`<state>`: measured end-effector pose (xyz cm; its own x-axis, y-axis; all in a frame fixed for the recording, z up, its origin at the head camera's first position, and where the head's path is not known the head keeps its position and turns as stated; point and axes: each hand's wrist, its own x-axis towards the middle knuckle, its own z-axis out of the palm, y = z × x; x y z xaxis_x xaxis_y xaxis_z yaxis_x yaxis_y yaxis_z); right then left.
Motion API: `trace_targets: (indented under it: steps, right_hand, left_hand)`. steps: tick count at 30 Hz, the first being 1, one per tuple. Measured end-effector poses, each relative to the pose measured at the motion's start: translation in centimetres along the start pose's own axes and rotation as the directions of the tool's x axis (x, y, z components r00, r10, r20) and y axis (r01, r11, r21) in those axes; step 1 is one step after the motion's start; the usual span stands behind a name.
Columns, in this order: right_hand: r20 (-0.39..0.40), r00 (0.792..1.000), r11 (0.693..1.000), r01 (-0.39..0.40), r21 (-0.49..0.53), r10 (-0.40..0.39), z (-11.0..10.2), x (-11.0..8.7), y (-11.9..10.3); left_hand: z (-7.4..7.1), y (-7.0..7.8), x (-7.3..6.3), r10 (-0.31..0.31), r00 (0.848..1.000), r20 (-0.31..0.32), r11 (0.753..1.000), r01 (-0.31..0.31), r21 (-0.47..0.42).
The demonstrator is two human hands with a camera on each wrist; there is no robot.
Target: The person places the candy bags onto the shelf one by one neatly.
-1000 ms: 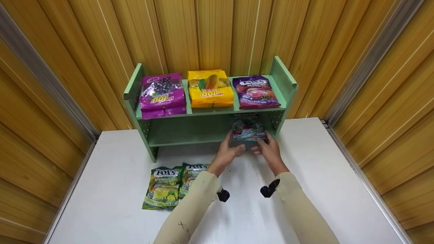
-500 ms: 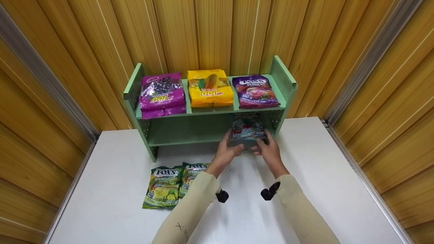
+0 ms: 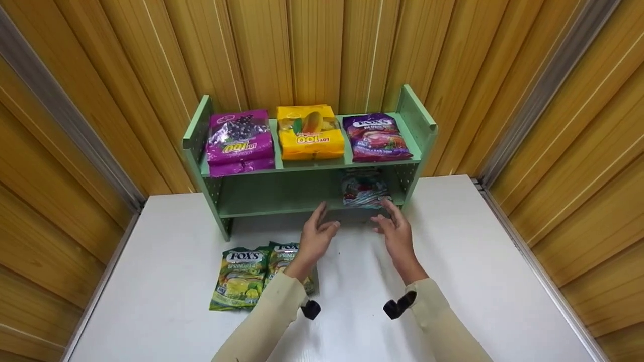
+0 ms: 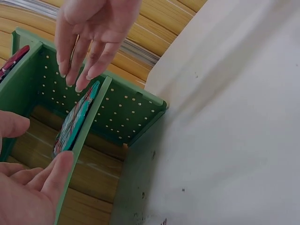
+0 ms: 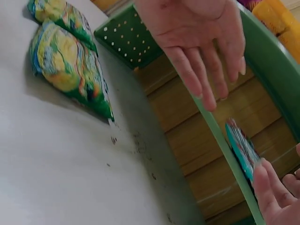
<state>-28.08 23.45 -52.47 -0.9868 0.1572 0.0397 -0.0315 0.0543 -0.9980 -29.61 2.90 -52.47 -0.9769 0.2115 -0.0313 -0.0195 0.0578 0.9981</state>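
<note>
A teal and red candy bag (image 3: 366,190) lies flat on the lower shelf of the green rack (image 3: 282,193), at its right end. Short of the rack's front edge, my left hand (image 3: 316,241) is held to the left of the bag, fingers extended and apart from it. My right hand (image 3: 399,241) is just in front of the bag's right corner; its index finger overlaps that corner in the head view. In the left wrist view the right hand (image 4: 96,40) hangs beside the bag (image 4: 77,119). Neither hand holds anything.
On the top shelf lie a purple candy bag (image 3: 240,141), a yellow one (image 3: 310,133) and a dark purple Fox's one (image 3: 376,137). Two green Fox's bags (image 3: 240,279) lie on the white table (image 3: 166,281), one partly behind my left forearm. Wooden panel walls enclose the table.
Both hands have come off the teal and red bag and drawn back toward the body, the left one also moving left. The bag stays on the lower shelf.
</note>
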Motion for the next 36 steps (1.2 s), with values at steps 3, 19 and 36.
trace_targets:
  steps: [3, 19, 36]
  right_hand:
    - [0.006, 1.000, 1.000, 0.001, 0.005, -0.001, 0.6, -0.7, 0.1]
    - [0.089, 0.992, 0.995, -0.095, -0.002, 0.095, 3.6, -3.1, 3.0]
    - [0.264, 0.943, 0.978, -0.205, -0.021, 0.204, 7.6, -5.5, 6.6]
  left_hand:
    - [-1.2, -0.3, -1.0, 0.013, 0.999, -0.029, 0.999, -0.012, 0.039]
    - [-5.7, -3.3, -4.5, 0.007, 0.974, -0.228, 0.989, 0.026, 0.142]
    - [-7.7, -7.3, -7.5, -0.031, 0.981, -0.193, 0.986, 0.062, 0.157]
